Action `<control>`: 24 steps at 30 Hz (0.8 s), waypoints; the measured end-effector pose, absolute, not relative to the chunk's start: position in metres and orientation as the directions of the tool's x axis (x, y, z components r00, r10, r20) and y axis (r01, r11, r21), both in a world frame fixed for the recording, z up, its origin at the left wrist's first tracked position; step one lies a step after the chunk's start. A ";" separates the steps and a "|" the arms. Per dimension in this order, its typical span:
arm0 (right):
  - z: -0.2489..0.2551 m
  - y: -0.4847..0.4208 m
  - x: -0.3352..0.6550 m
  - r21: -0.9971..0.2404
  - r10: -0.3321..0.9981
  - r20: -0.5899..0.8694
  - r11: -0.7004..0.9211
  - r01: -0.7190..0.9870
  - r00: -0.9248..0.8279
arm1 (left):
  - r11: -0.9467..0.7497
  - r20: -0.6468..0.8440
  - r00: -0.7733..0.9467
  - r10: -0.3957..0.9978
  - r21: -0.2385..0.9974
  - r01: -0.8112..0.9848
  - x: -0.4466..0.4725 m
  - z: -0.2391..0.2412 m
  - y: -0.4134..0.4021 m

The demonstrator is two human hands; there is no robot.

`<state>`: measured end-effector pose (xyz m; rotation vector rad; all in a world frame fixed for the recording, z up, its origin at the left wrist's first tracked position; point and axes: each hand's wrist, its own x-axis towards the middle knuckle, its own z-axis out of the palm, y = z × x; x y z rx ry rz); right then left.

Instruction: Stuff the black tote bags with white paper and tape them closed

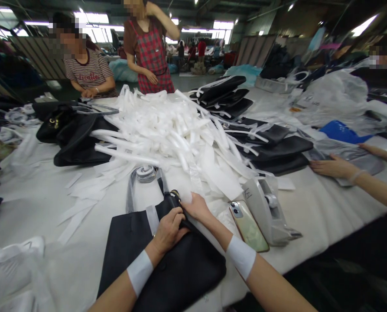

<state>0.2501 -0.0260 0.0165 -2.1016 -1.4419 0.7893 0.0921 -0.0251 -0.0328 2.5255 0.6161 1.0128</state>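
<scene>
A black handbag [154,264] lies flat on the white table in front of me. My left hand [167,229] is closed round its black strap [177,208] close to a gold ring fitting. My right hand [196,207] sits just beyond it, fingers curled on a white foam strip [187,197] at the strap's end. Both wrists wear white bands. A grey strap loop with a roll of tape [146,173] lies just past the bag.
A big heap of white foam strips [173,130] fills the table's middle. A phone [248,225] and a tape dispenser [268,208] lie to my right. Black bags [76,138] and wrapped bags [271,147] flank the heap. Another person's hands [333,167] reach in from the right; two people stand across the table.
</scene>
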 end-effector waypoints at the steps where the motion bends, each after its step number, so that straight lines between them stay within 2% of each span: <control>1: 0.015 -0.022 0.250 -0.634 0.933 -0.196 -0.354 0.688 0.300 | -0.840 0.551 0.656 0.516 0.474 0.262 0.093 -0.032 -0.025; 8: -0.007 -0.018 0.249 -0.438 0.904 -0.233 -0.426 0.792 0.358 | -0.794 0.469 0.696 0.543 0.558 0.243 0.097 -0.032 -0.019; 19: 0.012 -0.037 0.256 -0.365 0.924 -0.300 -0.339 0.867 0.235 | -0.805 0.494 0.671 0.552 0.527 0.274 0.098 -0.034 -0.018; 24: 0.001 -0.037 0.253 -0.378 0.907 -0.378 -0.333 0.864 0.184 | -0.798 0.469 0.686 0.556 0.531 0.284 0.097 -0.033 -0.017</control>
